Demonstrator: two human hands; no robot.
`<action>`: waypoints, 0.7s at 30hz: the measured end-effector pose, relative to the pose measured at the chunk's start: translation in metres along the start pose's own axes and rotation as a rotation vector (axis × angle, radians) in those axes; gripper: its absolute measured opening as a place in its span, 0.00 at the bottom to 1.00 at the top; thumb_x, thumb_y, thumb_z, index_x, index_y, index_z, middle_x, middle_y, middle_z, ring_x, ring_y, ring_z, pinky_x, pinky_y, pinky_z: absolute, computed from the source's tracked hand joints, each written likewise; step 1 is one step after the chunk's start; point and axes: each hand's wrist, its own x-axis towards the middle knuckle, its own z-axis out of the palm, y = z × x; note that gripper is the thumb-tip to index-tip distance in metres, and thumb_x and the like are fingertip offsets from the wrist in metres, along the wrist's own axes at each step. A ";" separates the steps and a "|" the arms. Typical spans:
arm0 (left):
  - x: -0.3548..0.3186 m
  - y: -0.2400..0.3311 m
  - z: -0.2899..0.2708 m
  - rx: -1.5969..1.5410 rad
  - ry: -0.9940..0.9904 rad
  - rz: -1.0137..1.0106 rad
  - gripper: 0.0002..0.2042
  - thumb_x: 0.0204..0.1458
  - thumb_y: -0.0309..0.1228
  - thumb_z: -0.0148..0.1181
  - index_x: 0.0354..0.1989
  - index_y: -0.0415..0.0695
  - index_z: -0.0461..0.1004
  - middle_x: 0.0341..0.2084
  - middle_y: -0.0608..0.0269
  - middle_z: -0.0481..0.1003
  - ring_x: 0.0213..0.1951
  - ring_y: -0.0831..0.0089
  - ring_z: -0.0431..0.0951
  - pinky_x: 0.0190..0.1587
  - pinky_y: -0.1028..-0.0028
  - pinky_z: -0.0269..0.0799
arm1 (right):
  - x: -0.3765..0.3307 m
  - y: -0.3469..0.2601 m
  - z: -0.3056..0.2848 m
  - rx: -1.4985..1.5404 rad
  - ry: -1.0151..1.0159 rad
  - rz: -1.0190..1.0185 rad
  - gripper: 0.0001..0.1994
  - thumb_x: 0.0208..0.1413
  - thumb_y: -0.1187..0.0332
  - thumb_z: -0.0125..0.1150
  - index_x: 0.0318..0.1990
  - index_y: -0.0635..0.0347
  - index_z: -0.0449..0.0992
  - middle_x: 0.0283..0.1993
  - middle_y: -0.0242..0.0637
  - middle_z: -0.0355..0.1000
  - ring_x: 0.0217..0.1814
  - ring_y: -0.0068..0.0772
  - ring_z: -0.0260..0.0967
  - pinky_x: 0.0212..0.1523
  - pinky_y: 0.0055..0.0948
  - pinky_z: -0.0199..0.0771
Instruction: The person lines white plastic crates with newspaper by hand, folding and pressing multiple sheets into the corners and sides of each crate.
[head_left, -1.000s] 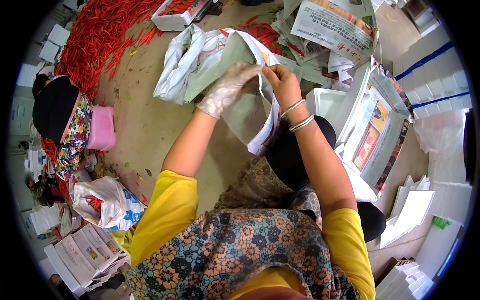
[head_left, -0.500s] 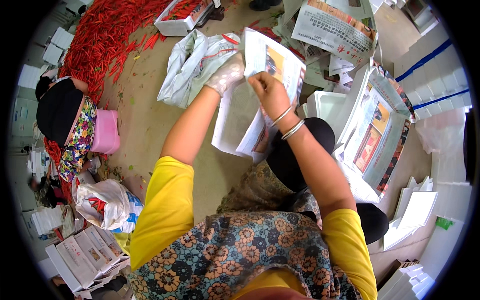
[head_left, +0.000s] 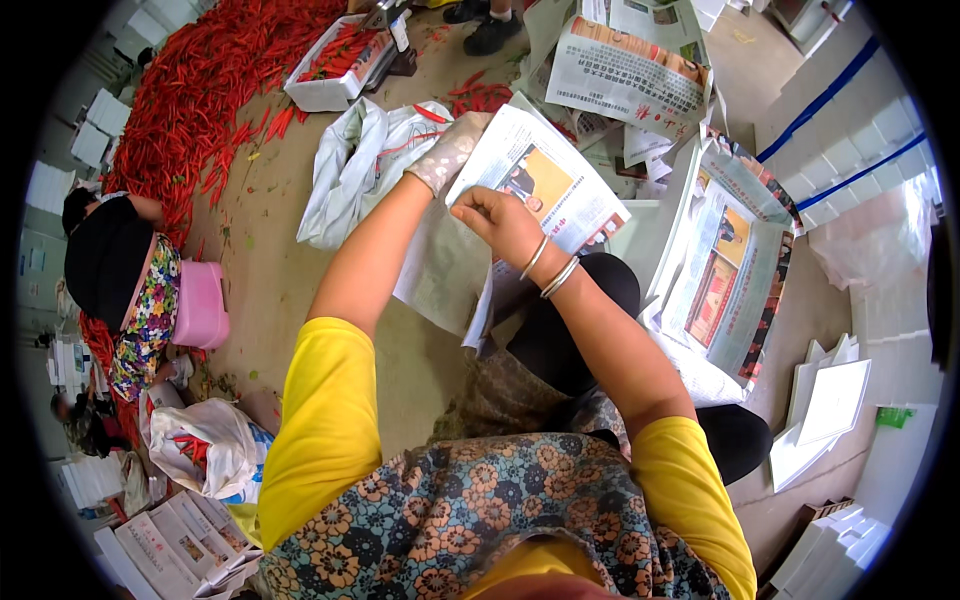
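I hold folded newspaper sheets [head_left: 550,178] in front of me, over my knees. My left hand [head_left: 450,155], in a pale dotted glove, is closed on their upper left edge; its fingertips are partly hidden behind the paper. Bare, with bangles at the wrist, my right hand [head_left: 503,222] pinches the near left edge between thumb and fingers. A loose part of the paper hangs below my hands. To the right stands a white foam box [head_left: 662,235] lined with newspaper [head_left: 735,270]. Just left of my gloved hand lies a white plastic sack [head_left: 345,170].
Red chillies [head_left: 190,100] cover the floor at far left. A white box of chillies [head_left: 325,95] sits at the back. A person [head_left: 110,260] is beside a pink stool [head_left: 203,305]. More newspapers [head_left: 630,80] lie ahead, stacked foam boxes [head_left: 850,130] at right.
The newspaper has turned so that more of its printed face shows, slanting down to the right. My right hand has shifted left and toward me along its edge. The whole view has shifted slightly.
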 end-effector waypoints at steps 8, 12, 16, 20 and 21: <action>-0.035 0.035 0.007 0.173 -0.042 0.151 0.14 0.55 0.34 0.53 0.47 0.42 0.72 0.34 0.63 0.76 0.32 0.74 0.78 0.35 0.74 0.74 | 0.035 -0.025 -0.080 -0.356 0.544 -0.343 0.14 0.50 0.67 0.61 0.44 0.62 0.73 0.41 0.46 0.71 0.44 0.47 0.69 0.46 0.36 0.68; -0.056 0.045 0.002 1.134 0.013 0.537 0.12 0.48 0.35 0.58 0.40 0.44 0.74 0.26 0.55 0.77 0.28 0.60 0.78 0.32 0.66 0.73 | 0.040 -0.025 -0.075 -0.239 0.342 -0.244 0.12 0.53 0.65 0.58 0.43 0.59 0.75 0.37 0.47 0.73 0.38 0.48 0.71 0.40 0.35 0.70; -0.072 0.029 0.005 1.285 0.110 0.408 0.14 0.40 0.36 0.64 0.34 0.44 0.74 0.26 0.53 0.77 0.32 0.55 0.77 0.35 0.64 0.72 | 0.037 -0.015 -0.054 -0.323 0.373 -0.261 0.08 0.55 0.68 0.53 0.38 0.61 0.75 0.35 0.47 0.73 0.36 0.51 0.70 0.37 0.38 0.70; -0.089 0.008 0.010 0.968 0.205 0.397 0.21 0.33 0.36 0.68 0.36 0.41 0.71 0.29 0.48 0.75 0.34 0.48 0.74 0.37 0.57 0.70 | 0.039 -0.008 -0.032 -0.474 0.441 -0.341 0.06 0.56 0.69 0.53 0.35 0.61 0.71 0.37 0.44 0.70 0.36 0.51 0.68 0.36 0.41 0.68; -0.096 0.002 0.014 1.071 0.275 0.558 0.21 0.32 0.34 0.70 0.37 0.41 0.71 0.31 0.50 0.75 0.35 0.54 0.76 0.39 0.62 0.71 | 0.037 -0.008 -0.030 -0.473 0.442 -0.353 0.06 0.55 0.69 0.52 0.35 0.61 0.72 0.35 0.46 0.70 0.36 0.52 0.68 0.37 0.41 0.69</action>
